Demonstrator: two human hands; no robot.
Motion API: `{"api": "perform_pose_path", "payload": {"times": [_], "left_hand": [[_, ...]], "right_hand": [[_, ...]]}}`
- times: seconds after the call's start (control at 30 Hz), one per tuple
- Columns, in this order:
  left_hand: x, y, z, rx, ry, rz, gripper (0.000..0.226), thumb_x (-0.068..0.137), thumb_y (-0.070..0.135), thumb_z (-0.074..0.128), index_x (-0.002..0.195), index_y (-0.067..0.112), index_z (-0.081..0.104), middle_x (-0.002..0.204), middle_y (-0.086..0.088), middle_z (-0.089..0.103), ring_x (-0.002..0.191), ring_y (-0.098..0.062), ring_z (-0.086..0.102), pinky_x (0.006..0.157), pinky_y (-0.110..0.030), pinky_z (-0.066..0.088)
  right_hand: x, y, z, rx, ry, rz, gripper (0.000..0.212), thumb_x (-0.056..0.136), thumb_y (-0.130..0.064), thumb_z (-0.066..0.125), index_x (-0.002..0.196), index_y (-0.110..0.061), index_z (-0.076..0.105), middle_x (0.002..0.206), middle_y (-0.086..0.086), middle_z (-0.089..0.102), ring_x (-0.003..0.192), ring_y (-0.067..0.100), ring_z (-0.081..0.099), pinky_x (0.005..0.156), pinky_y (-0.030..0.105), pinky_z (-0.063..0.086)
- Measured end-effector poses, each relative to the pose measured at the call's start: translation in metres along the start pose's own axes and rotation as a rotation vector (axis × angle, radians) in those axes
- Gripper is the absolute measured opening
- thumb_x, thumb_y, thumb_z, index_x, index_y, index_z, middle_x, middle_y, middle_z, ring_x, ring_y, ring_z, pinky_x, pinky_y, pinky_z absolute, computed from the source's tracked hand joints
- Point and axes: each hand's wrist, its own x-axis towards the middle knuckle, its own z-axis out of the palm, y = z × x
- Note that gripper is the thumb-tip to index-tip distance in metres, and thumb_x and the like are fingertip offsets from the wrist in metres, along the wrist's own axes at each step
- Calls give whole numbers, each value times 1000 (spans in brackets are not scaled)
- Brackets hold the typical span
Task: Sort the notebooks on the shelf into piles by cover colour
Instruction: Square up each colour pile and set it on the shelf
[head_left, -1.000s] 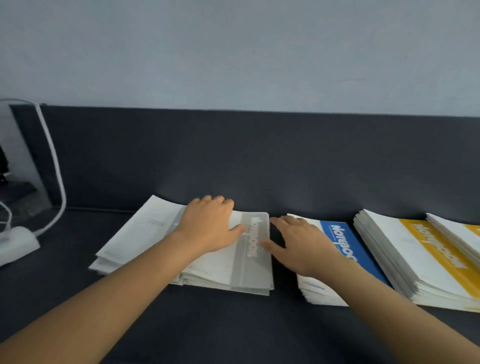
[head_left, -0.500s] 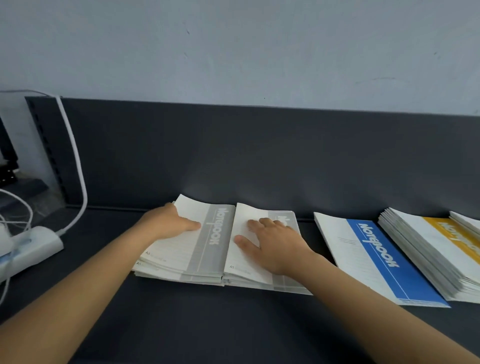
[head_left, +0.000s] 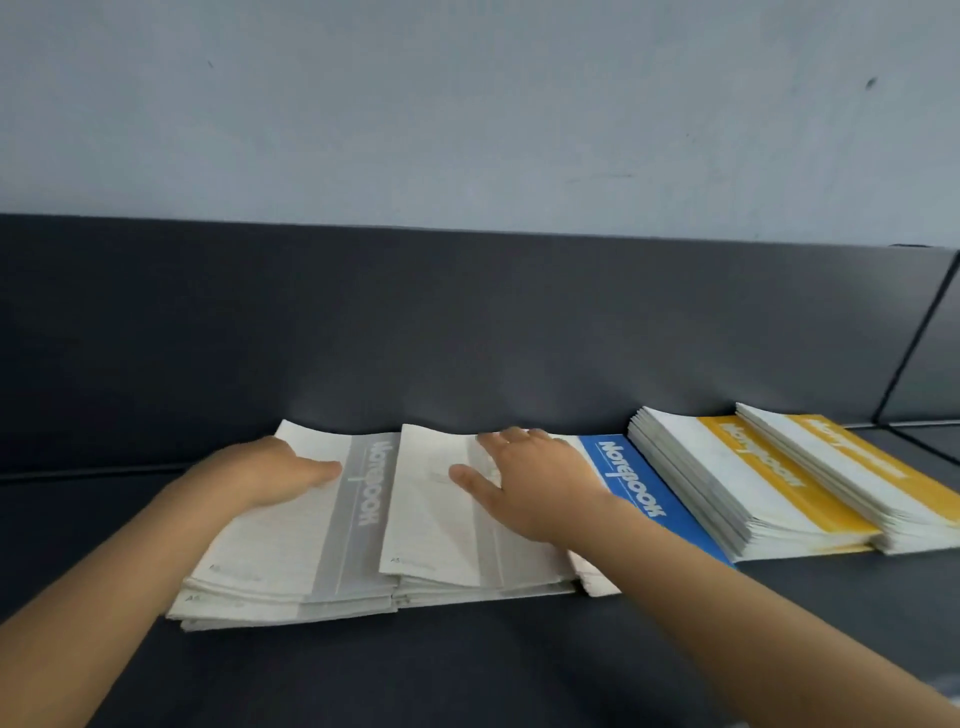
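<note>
Head view. Five piles of notebooks lie in a row on a dark shelf (head_left: 467, 670), along its dark back panel (head_left: 467, 322). From the left: a first grey-striped pile (head_left: 311, 551), a second grey-striped pile (head_left: 457, 540) touching it edge to edge, a blue-striped pile (head_left: 639, 488) partly hidden behind the right forearm, then a first yellow-striped pile (head_left: 748, 483) and a second yellow-striped pile (head_left: 852, 467), the last overlapping its neighbour's right edge. Each visible stripe carries the printed word "Notebook".

The left hand (head_left: 265, 475) rests palm down on the white part of the first grey-striped pile, fingers (head_left: 317, 470) extended flat and released, gripping nothing. The right hand (head_left: 535, 480) lies palm down on the second grey-striped pile, fingers (head_left: 498, 444) spread and released, its thumb pointing left across the cover. Above the back panel rises a pale wall (head_left: 467, 104).
</note>
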Motion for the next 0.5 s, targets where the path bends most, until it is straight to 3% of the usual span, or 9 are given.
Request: {"api": "perform_pose_path", "payload": {"times": [0.1,0.2,0.33,0.5], "left_hand": [[-21,34,-8,205,221,-7,87,87,75,32,145,11,37,147,-11,41,130,-30,45,99,-36,42],[-49,100,-1,188,385,193,83,87,74,34,143,13,37,145,-10,43,130,-31,44,96,-39,41],[-90,210,39,6,278,492,74,86,69,44,143,21,40,145,0,47,130,-22,47,100,-36,43],[-122,340,102,104,224,658,59,90,64,44,127,18,50,133,-2,53,123,-26,47,93,-38,42]], "right_hand": [[-13,49,-20,-8,45,49,60,95,-61,25,134,-19,45,130,5,53,121,26,46,98,39,40],[-27,118,-34,3,41,144,61,95,-60,29,139,-21,41,136,5,50,126,26,44,102,40,39],[-47,225,-33,-11,25,274,56,95,-55,35,137,-19,44,136,7,50,126,28,44,100,38,38],[-61,328,-19,38,-105,295,65,96,-60,27,149,-23,29,155,6,28,142,28,25,114,40,22]]}}
